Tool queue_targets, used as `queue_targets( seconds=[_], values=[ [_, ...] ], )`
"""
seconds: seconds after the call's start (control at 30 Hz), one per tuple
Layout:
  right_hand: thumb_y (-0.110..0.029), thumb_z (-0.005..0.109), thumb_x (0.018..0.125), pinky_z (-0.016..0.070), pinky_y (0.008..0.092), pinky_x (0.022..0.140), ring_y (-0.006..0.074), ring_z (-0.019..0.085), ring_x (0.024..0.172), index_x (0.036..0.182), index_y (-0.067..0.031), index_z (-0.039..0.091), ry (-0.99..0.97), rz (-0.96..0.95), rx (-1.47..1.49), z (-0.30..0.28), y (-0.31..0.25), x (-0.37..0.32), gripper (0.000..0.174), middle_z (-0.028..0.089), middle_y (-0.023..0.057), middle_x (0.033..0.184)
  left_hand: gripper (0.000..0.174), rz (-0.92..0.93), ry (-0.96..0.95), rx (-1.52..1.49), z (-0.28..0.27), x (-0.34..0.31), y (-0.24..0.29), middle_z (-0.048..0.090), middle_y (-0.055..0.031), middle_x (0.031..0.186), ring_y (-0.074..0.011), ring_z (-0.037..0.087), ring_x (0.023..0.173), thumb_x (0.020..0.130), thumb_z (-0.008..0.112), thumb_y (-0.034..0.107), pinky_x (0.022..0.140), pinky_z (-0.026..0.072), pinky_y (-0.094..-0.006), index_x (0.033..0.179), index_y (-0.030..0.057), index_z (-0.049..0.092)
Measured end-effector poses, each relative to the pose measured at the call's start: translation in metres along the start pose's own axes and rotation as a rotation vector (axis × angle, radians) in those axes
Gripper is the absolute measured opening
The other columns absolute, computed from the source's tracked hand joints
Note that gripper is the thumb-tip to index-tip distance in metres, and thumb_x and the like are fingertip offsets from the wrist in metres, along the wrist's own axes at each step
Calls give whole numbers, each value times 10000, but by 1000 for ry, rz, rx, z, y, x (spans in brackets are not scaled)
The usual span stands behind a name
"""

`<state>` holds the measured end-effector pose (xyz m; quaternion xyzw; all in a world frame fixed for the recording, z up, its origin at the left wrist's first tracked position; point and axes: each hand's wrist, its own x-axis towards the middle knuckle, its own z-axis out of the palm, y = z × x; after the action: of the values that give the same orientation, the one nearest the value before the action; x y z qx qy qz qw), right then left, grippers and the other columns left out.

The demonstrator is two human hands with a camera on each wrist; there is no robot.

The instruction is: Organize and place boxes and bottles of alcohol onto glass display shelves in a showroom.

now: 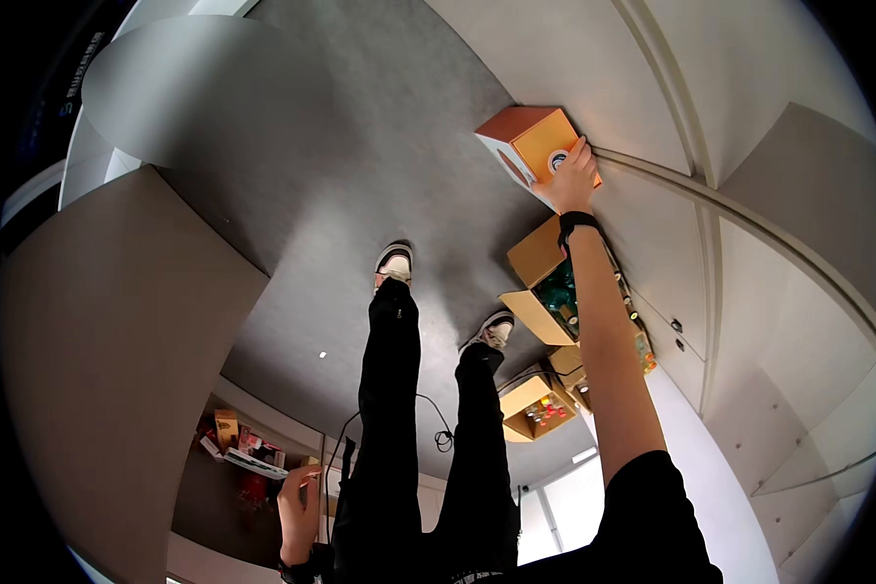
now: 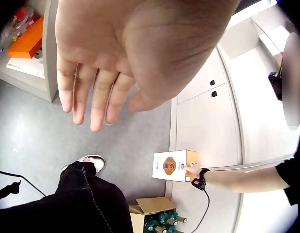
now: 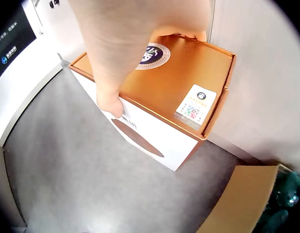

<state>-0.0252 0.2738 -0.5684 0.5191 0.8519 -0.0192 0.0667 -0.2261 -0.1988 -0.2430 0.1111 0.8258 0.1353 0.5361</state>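
Note:
An orange-topped box with white printed sides [image 1: 538,144] stands against the pale cabinet at the right. Across its top my right hand [image 1: 571,179] grips it. In the right wrist view the thumb presses the white front side and the fingers reach over the far edge of the orange lid [image 3: 189,73], their tips partly hidden. A round dark emblem and a QR-code sticker [image 3: 196,104] show on the lid. My left hand [image 1: 299,506] hangs at the lower left near a shelf, holding nothing. In the left wrist view its fingers [image 2: 97,104] are extended, palm showing.
Beside the box, an open cardboard carton [image 1: 535,316] holds green bottles [image 2: 162,219]. Another carton [image 1: 528,420] with small colourful items lies nearer my legs. Low at the left, a shelf [image 1: 204,526] bears several packages. A black cable [image 1: 445,440] trails by my legs.

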Motion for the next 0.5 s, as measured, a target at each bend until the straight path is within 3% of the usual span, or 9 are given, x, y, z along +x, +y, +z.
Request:
queue_targets(
  seconds=[0.13,0.33,0.43,0.5],
  values=[
    [-354,817,417,323,423,915,333,408,1032,1312,27,170,-137,39,25,-14,-5,-2,1169,386,182,1125,188,30,23,31,3,-6,-5,592,-142,933,-259,582,846,843,448,28,751,445,-308,984,-22,560],
    [-337,834,380,305,435,920,325,407,1041,1313,-5,194,-195,55,-21,-24,-30,-32,1178,405,176,1101,179,70,64,54,5,-29,-1,600,-128,908,-253,583,801,835,450,12,697,449,-304,968,1,569],
    [-333,841,361,302,434,922,309,411,1037,1305,-13,212,-167,-9,27,-51,-32,-60,1179,412,168,1094,177,169,119,29,7,-43,-6,596,-128,904,-254,580,803,828,456,8,687,449,-303,966,2,568],
    [-324,841,335,297,420,941,307,412,1046,1303,-13,214,-264,-57,96,-86,-28,-85,1194,410,174,1108,187,189,124,4,9,-48,-3,590,-132,901,-261,576,833,802,482,-2,702,452,-311,970,5,562]
  ],
)
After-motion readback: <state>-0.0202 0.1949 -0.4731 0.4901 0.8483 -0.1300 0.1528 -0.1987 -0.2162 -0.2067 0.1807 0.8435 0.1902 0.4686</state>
